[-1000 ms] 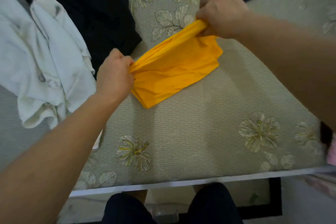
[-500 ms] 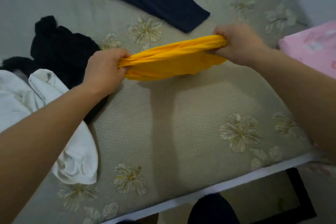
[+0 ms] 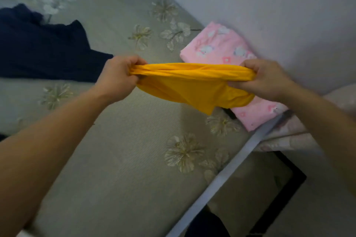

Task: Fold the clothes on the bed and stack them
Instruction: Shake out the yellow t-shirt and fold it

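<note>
Quilted floral bed [image 3: 115, 159]; left hand [image 3: 119, 77], right hand [image 3: 265, 79] grip bunched yellow cloth [image 3: 192, 86].

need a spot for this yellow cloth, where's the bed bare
The floral grey mattress is bare near its front edge, between the dark navy garment and the folded pink printed cloth. Crowded: the right corner, where that pink cloth lies.

Both arms are bare the whole way, left forearm [image 3: 57, 140] and right forearm [image 3: 317, 113], so it's just skin from the frame edge down to the left hand [image 3: 119, 77] and right hand [image 3: 269, 79], all a bit soft from motion blur. The only clothing in view is a dark trouser leg [image 3: 208, 225] at the bottom edge. It's black or very dark navy, too dim to tell which.
</note>
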### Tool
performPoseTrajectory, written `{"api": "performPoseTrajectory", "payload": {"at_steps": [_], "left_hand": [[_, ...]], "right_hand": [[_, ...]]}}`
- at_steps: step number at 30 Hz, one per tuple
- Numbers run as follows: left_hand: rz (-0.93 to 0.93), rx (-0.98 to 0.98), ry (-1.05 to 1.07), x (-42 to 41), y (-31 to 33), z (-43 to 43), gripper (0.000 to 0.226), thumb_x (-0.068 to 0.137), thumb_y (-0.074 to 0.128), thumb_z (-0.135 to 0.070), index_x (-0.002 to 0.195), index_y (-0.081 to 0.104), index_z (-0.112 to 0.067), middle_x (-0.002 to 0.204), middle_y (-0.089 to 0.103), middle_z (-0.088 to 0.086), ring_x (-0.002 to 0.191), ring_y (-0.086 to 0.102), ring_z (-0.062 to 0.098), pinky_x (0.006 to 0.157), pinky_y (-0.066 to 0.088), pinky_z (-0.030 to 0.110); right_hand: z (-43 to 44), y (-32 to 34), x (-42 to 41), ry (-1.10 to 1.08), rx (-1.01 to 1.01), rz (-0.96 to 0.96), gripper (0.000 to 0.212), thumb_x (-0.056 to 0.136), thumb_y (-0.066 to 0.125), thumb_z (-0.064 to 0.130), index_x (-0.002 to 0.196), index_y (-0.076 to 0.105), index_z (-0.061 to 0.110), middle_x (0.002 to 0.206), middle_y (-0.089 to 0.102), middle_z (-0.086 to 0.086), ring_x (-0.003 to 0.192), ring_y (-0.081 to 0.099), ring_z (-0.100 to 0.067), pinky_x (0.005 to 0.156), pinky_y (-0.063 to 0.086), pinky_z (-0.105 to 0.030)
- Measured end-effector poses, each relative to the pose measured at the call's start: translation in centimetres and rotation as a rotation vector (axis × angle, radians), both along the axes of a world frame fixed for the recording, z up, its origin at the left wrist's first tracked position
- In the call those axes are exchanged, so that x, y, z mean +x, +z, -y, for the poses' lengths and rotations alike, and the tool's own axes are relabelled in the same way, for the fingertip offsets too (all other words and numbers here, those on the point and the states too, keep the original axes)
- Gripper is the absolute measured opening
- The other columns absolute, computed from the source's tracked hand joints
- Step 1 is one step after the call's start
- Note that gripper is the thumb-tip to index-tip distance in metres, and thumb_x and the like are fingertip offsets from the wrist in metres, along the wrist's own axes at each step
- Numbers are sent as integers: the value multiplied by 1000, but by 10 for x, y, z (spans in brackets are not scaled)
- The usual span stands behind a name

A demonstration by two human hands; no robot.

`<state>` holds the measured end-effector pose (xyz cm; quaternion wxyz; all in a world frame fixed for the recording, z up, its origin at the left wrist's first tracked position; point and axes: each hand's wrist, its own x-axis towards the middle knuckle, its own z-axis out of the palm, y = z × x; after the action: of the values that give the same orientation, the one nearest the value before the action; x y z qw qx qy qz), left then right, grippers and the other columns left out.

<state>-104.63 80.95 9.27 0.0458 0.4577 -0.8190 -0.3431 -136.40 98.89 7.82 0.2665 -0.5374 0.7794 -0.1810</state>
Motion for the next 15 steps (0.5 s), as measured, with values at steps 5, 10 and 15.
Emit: {"api": "performPoseTrajectory", "payload": {"at_steps": [5,10,15], "left_hand": [[148,207,-284,-97,21,31,29,88,65,4,103,68,-20,88,68,8,74,61,11,70,53,30],[232,266,-471,-207,27,73,30,86,72,-3,99,64,-29,93,69,8,82,62,17,81,53,36],[164,401,-373,-318,-26,92,29,93,64,-8,116,59,-25,105,62,-10,93,59,7,81,49,30]], "right_hand": [[-42,1,-62,-133,84,157,29,73,86,37,81,68,16,72,67,-4,58,55,-3,49,39,-13],[-62,-4,-112,-385,127,530,47,61,83,48,105,74,30,98,77,14,85,72,-4,72,58,-29],[-64,-59,-151,-791,73,849,40,82,74,25,122,68,19,117,74,-3,98,73,-21,76,62,-39]]}}
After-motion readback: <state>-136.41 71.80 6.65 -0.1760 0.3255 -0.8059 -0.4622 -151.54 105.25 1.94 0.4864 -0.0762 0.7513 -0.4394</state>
